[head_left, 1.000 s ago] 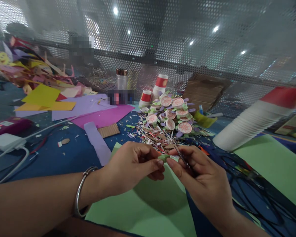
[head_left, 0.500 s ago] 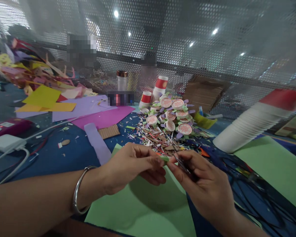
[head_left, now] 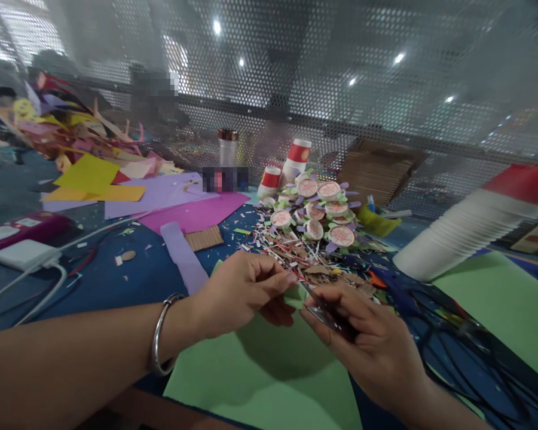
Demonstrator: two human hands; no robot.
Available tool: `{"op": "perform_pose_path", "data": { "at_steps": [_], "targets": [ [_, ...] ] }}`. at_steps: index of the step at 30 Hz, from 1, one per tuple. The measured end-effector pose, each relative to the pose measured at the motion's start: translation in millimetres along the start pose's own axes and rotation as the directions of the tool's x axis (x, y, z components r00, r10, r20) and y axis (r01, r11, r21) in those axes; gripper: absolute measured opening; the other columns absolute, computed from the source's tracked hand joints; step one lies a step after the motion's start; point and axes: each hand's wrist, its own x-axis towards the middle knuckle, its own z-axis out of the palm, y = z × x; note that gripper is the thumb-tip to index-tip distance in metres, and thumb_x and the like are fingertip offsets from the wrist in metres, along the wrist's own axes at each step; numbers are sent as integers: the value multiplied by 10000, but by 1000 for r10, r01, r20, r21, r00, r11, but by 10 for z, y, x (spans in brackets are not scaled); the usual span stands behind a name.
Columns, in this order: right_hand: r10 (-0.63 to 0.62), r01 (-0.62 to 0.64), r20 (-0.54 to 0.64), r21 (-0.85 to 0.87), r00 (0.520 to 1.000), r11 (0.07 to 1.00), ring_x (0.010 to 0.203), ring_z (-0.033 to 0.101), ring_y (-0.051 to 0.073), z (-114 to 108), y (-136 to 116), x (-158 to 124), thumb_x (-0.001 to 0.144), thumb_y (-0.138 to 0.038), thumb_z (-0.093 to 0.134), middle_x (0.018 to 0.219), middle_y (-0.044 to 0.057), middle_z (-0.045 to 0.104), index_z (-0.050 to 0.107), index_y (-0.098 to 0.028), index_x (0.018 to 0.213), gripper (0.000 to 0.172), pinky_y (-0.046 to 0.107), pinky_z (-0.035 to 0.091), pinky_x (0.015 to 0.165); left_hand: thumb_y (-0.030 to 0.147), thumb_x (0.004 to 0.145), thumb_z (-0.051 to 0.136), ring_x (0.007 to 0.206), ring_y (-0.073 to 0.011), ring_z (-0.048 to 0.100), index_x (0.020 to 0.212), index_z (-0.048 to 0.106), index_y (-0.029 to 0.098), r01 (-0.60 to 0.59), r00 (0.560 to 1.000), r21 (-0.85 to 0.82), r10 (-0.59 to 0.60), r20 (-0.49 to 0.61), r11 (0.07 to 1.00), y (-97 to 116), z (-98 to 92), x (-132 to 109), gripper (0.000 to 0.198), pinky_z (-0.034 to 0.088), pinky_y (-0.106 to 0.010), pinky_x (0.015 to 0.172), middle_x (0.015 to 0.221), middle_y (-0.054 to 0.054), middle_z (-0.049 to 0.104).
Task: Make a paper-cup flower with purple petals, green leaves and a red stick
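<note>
Over the green sheet [head_left: 260, 382] on the counter [head_left: 130, 286], the left hand [head_left: 235, 292], a silver bracelet [head_left: 158, 340] at its wrist, pinches a small green piece [head_left: 295, 296] of paper between thumb and fingers. Above the sheet's right side, the right hand [head_left: 370, 337] has its fingers curled around a dark metal tool [head_left: 325, 316], probably scissors, though the hand hides much of it; its end is just beside the small green piece. Black cables [head_left: 465, 328] lie right of the sheet. Past the sheet's far left corner lie a purple strip [head_left: 183, 257] and some cardboard [head_left: 205, 239]. Beyond the sheet spreads a heap of scraps [head_left: 311, 263], with red-printed white discs [head_left: 315, 210] piled there; right of these, beyond the sheet, a long cup stack [head_left: 461, 230] leans. Farthest from the sheet, a jar [head_left: 228, 150] stands before a perforated panel [head_left: 296, 60].
</note>
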Motion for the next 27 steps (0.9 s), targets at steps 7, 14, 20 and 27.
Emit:
{"op": "perform_pose_path", "data": {
  "at_steps": [7,14,20,27],
  "targets": [
    [174,-169,-10,181,985,969,610,545,122,-5,45,78,908,-354,654,744,-9,625,674,-227,888,130,217,435,535,345,990,529,614,-103,725,800,574,160,-289,944,380,326,-38,879,-10,-9,-65,269,472,-143,519,690,19,651],
    [371,-373,128,576,920,727,521,300,66,82,70,97,883,-470,698,703,-43,477,677,-212,903,259,192,243,427,269,1020,493,611,-100,597,765,555,162,-487,712,796,692,124,359,-34,-9,-131,283,373,-224,562,658,18,589],
    [398,-407,169,641,902,651,556,280,65,120,76,82,803,-325,806,719,-49,444,673,-208,815,178,186,204,432,274,1029,472,600,-106,548,789,582,154,-504,675,828,710,200,246,-21,31,-163,290,358,-248,564,666,6,599],
    [368,-376,147,620,918,689,551,323,71,58,39,99,814,-334,792,677,-48,475,673,-188,788,190,204,263,467,442,960,569,653,-109,686,891,663,167,-253,966,333,258,32,908,7,10,-112,299,496,-181,577,758,-14,696]
  ]
}}
